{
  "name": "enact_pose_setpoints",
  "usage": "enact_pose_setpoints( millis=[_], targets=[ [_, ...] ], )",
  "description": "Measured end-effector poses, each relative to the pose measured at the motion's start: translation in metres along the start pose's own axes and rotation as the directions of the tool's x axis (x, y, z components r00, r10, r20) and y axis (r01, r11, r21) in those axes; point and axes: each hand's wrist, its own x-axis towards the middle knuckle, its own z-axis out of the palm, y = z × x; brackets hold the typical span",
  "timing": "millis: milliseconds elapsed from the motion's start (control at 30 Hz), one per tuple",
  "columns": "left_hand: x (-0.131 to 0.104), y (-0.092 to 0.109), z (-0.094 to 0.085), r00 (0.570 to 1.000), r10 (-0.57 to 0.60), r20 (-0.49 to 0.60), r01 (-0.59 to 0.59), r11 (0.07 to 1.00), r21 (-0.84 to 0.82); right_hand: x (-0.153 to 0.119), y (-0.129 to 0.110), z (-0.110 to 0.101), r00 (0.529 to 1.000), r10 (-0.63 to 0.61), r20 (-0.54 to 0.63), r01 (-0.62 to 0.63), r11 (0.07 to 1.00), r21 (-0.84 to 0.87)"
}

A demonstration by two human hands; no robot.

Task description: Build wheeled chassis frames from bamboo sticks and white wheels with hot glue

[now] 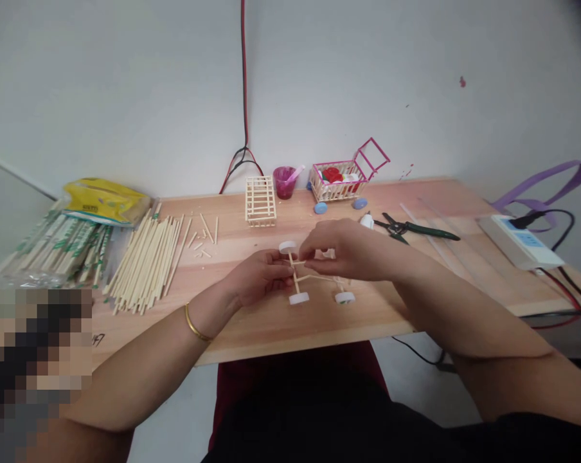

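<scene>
My left hand (pixel 267 278) is closed on one end of a small wheeled stick frame (pixel 297 283), thumb and fingers around an axle stick. White bottle caps serve as its wheels, among them a near cap (pixel 299 298) and another cap (pixel 345 298) further right. My right hand (pixel 351 247) reaches over the frame from the right, fingers bent and pinched close to a crosspiece. What lies between those fingertips is hidden. Part of the frame is covered by this hand.
Behind stand a slatted stick basket (pixel 260 202), a purple cup (pixel 285 183) and a finished pink-edged cart (pixel 339 183). Loose sticks (pixel 143 263) and packaged chopsticks (pixel 54 247) lie left. Green-handled pliers (pixel 425 230), a glue gun tip (pixel 367 221) and a power strip (pixel 522 241) are right.
</scene>
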Motion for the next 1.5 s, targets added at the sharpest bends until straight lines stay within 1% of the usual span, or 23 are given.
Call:
enact_pose_setpoints(
  millis=[67,167,333,433,500,600,700,800,933,1100,1300,1500],
  targets=[
    [0.001,0.000,-0.001,1.000,0.014,-0.002,-0.014,1.000,0.005,-0.001,-0.005,0.009,0.998,-0.040,0.046,0.042,0.999,-0.031],
    [0.002,-0.002,-0.002,1.000,0.024,0.016,-0.024,1.000,0.013,0.000,-0.013,0.019,0.995,-0.075,0.072,0.082,0.991,-0.102],
    [0.002,-0.003,-0.003,1.000,0.030,-0.007,-0.030,1.000,-0.003,0.005,-0.019,0.028,0.991,-0.054,0.119,0.084,0.960,-0.266],
    [0.000,-0.001,-0.002,0.999,0.034,-0.021,-0.034,0.999,0.002,0.006,-0.015,0.033,0.993,-0.077,0.091,0.104,0.931,-0.349],
    [-0.004,0.000,-0.001,0.998,0.055,-0.013,-0.055,0.998,0.014,0.005,-0.010,0.036,0.993,-0.113,0.043,0.121,0.919,-0.376],
    [-0.007,0.001,0.002,0.998,0.066,0.005,-0.066,0.996,0.063,0.006,-0.003,0.038,0.987,-0.149,-0.057,0.119,0.924,-0.362],
    [-0.007,0.001,0.005,0.999,0.046,-0.016,-0.045,0.997,0.057,0.007,0.002,0.038,0.978,-0.183,-0.098,0.142,0.935,-0.325],
    [-0.006,-0.001,0.007,0.999,0.046,-0.025,-0.045,0.999,0.017,0.007,0.006,0.040,0.975,-0.196,-0.103,0.153,0.933,-0.325],
    [-0.005,-0.002,0.008,0.999,0.028,-0.019,-0.029,0.999,-0.020,0.005,0.007,0.041,0.979,-0.191,-0.068,0.158,0.930,-0.331],
    [-0.006,-0.003,0.010,1.000,0.026,0.001,-0.026,0.999,-0.018,0.006,0.008,0.042,0.974,-0.221,-0.038,0.195,0.917,-0.347],
    [-0.006,-0.004,0.011,1.000,0.015,-0.014,-0.015,1.000,0.015,0.008,0.013,0.049,0.958,-0.271,-0.099,0.234,0.930,-0.283],
    [-0.006,-0.003,0.012,1.000,0.011,-0.016,-0.011,1.000,-0.012,0.007,0.013,0.050,0.964,-0.225,-0.142,0.191,0.956,-0.222]
  ],
)
